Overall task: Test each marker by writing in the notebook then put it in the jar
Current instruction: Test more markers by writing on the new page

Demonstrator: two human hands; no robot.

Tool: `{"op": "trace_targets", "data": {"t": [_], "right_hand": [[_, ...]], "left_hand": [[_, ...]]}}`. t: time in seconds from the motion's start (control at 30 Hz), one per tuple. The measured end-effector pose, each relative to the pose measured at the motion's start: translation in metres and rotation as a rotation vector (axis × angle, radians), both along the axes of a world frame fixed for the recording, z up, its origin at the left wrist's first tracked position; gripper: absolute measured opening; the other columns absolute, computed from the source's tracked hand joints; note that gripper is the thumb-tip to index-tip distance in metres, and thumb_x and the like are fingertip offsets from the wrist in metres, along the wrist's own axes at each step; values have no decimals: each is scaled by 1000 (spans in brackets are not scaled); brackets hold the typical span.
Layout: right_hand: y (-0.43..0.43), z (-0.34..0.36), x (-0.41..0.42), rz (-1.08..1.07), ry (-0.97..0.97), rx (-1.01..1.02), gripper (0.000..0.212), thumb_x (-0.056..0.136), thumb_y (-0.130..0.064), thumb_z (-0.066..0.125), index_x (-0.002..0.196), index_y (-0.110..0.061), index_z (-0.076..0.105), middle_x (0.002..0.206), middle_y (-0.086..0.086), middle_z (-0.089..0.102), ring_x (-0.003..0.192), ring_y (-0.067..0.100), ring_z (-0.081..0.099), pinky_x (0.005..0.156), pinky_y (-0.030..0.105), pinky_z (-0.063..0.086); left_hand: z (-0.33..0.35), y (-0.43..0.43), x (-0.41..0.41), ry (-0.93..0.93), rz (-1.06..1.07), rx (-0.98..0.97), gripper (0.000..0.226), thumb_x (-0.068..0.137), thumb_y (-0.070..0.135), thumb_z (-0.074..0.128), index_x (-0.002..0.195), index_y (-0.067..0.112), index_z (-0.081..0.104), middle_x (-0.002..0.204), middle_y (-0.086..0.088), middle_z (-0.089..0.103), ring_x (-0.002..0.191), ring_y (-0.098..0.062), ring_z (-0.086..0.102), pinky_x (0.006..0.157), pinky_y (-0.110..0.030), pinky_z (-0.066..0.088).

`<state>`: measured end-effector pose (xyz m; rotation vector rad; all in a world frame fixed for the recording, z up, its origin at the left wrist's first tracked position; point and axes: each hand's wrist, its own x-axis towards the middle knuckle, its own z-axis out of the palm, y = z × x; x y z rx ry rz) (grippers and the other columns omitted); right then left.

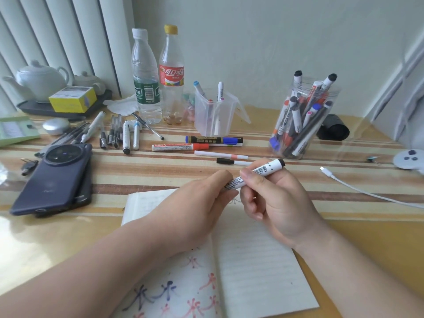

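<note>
Notebook [252,271] lies open on the bench [68,237], with coloured test strokes on its left page and the right page mostly blank. Over its far edge both hands hold one white marker [259,174] — left hand [202,203] curled round the near end, right hand [275,203] pinching the barrel, black end poking out. Cap on or off: cannot tell, left fingers hide that end. Risk: a jerky pull could smear ink on skin or page, or drop the marker. Jar [300,125], beyond the notebook to the right, looks crowded — forcing another in could tip it.

White black-capped marker [257,174] tilted above open notebook [252,267]; jar [300,118] upright.
</note>
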<state>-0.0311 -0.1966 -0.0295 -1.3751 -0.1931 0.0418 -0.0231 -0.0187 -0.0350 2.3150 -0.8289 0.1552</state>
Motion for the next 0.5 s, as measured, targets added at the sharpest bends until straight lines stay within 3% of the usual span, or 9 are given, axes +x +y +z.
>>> {"op": "trace_targets", "data": {"t": [0.17,0.27,0.33,0.4,0.5], "right_hand": [[-3,0,-2,-20,-21,26,11,88,-22,62,80,-14,63,59,13,51,48,22,40,43,25,27],[-9,5,-1,-146,-38,22,11,84,-20,62,75,-14,64,55,12,50,45,21,40,43,23,27],[-19,7,3,-296,-39,49,13,79,-20,59,71,-13,67,52,10,49,44,20,38,43,21,25],[-31,10,6,-378,-45,92,21,78,-21,54,74,-11,72,53,10,51,46,21,40,43,23,25],[-39,10,7,-312,0,119,29,84,-20,47,91,-7,73,66,13,61,55,22,52,44,26,32]], "left_hand": [[2,1,1,47,35,-104,25,96,51,45,112,34,55,65,17,54,63,-5,51,58,-16,38],[4,3,3,165,21,-68,47,81,73,48,117,43,45,69,7,52,64,-8,49,60,-19,37],[5,9,4,222,45,103,76,67,84,55,130,48,32,89,14,52,79,-4,50,73,-22,41],[3,16,7,193,69,277,100,58,87,64,140,49,23,117,24,41,106,2,43,95,-21,37],[2,22,10,188,111,334,103,53,89,66,140,47,30,128,22,30,126,-3,26,103,-23,28]]}}
